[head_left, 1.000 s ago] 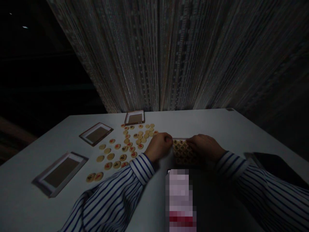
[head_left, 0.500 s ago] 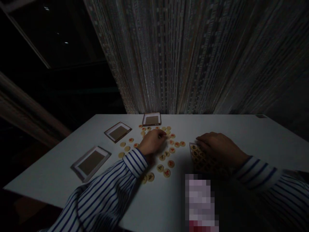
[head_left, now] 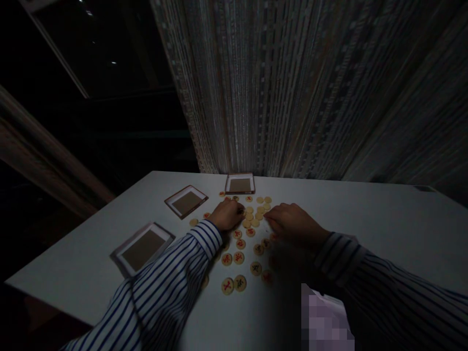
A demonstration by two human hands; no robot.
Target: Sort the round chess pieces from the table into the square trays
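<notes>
Discs point(head_left: 239, 257) lie scattered on the white table point(head_left: 365, 214) in the head view, between the person's two hands and toward the near edge from them. Some show red marks, some dark ones, and a group of plain discs point(head_left: 255, 223) sits close together right between the hands. The left hand point(head_left: 227, 214) is palm down at the left side of that group, its fingers bent and its fingertips close to the plain discs; whether it grips one cannot be told. The right hand point(head_left: 296, 223) reaches in from the other side, its index fingertip at the group's right edge, and its grip cannot be told either. The hands are apart. Several marked discs lie nearer the person, below the gap between the hands. Three shallow trays lie beyond and left of the discs: the far tray point(head_left: 239, 184), the middle tray point(head_left: 185, 201) and the near tray point(head_left: 143, 248), beside the left sleeve point(head_left: 171, 278).
</notes>
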